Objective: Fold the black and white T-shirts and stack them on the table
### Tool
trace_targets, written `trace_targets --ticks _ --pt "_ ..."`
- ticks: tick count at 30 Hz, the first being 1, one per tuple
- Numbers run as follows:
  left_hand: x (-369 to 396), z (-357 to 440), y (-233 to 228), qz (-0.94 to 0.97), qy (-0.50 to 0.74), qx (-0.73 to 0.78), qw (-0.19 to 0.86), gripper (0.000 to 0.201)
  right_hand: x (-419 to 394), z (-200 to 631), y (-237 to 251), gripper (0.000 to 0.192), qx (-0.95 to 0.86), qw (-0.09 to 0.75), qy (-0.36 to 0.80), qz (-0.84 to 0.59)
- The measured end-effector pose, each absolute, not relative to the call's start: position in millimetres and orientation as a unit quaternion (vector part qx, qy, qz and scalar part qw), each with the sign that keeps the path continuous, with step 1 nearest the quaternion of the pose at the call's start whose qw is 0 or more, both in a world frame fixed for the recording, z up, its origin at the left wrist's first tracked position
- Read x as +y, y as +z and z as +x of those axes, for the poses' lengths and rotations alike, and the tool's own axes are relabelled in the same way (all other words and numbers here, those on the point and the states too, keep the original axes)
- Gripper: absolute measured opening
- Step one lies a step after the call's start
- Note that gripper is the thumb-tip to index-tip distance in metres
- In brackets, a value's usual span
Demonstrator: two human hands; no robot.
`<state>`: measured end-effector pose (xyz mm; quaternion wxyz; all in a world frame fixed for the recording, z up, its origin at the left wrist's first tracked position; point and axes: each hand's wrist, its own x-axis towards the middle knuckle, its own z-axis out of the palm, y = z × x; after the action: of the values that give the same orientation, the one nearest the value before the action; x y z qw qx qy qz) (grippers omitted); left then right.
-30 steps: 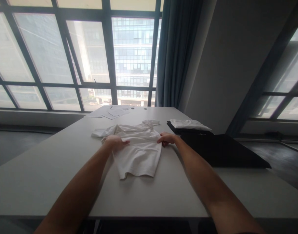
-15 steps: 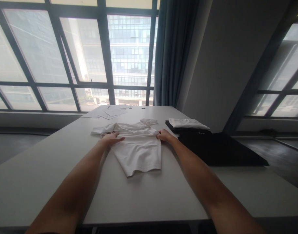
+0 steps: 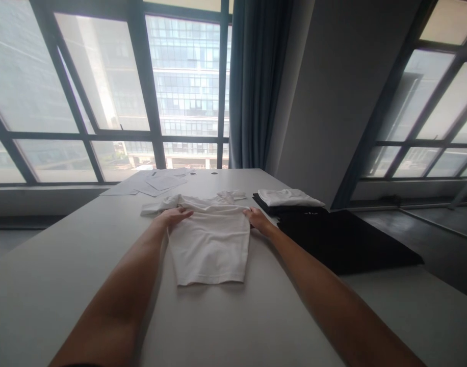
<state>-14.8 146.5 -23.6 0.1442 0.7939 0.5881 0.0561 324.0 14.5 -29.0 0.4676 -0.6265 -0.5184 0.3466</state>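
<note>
The white cotton T-shirt [image 3: 208, 243] lies lengthwise toward the person on the grey worktop [image 3: 65, 265], left hand [image 3: 175, 215] flat, right hand [image 3: 257, 219] pinching its edge.

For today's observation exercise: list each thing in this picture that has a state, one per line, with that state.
White T-shirt: flat on the table, sides folded in, sleeve trailing left.
Left hand: open, resting on the shirt.
Right hand: at the shirt's right edge, grip unclear.
Folded white garment: folded, on black cloth.
Curtain: drawn aside.
</note>
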Motion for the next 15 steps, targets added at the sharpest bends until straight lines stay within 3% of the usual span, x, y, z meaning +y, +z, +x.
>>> trace_targets --ticks 4,8,11,15 --pt "169.9 -8.5 -21.3 0.804 0.067 0.574 0.138 0.09 6.0 321.5 -31.3 0.022 -0.487 0.507 0.445 -0.555" --pt "178.1 -6.8 -28.8 0.815 0.061 0.567 0.108 0.087 -7.4 316.3 -22.8 0.051 -0.498 0.484 0.536 -0.481" --pt "170.2 -8.4 -39.7 0.821 0.116 0.556 0.053 0.077 -12.9 310.5 -18.9 0.065 -0.544 0.46 0.549 -0.437" --pt "147.2 -25.8 -48.4 0.786 0.187 0.59 -0.007 0.059 -10.8 303.2 -24.0 0.068 -0.568 0.427 0.544 -0.446"
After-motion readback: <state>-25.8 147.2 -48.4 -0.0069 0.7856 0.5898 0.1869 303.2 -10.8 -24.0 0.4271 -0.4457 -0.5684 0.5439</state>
